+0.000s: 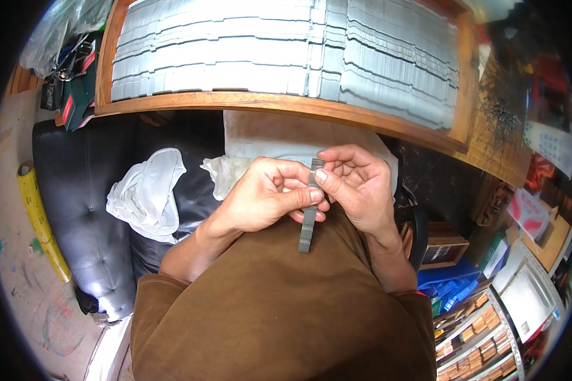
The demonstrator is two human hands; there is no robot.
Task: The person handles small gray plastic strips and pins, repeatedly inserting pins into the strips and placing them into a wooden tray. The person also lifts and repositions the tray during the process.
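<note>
A narrow dark grey strip [306,233], apparently a row of thin metal pieces pressed together, is held upright in front of my brown shirt. My left hand [267,193] pinches its middle between thumb and fingers. At its upper end, the thumb and forefinger of my right hand [359,184] grip it, with the other fingers curled. The strip's lower end sticks out below both hands. Just beyond them stands a wooden tray [248,100] filled with rows of thin grey metal pieces [388,70].
White cloths [149,193] lie on a black padded seat [82,209] at the left, beside a yellow roll [41,222]. A pile of dark slivers [503,117] sits right of the tray. Racks of small wooden blocks [483,330] and a blue bag [451,286] are at the lower right.
</note>
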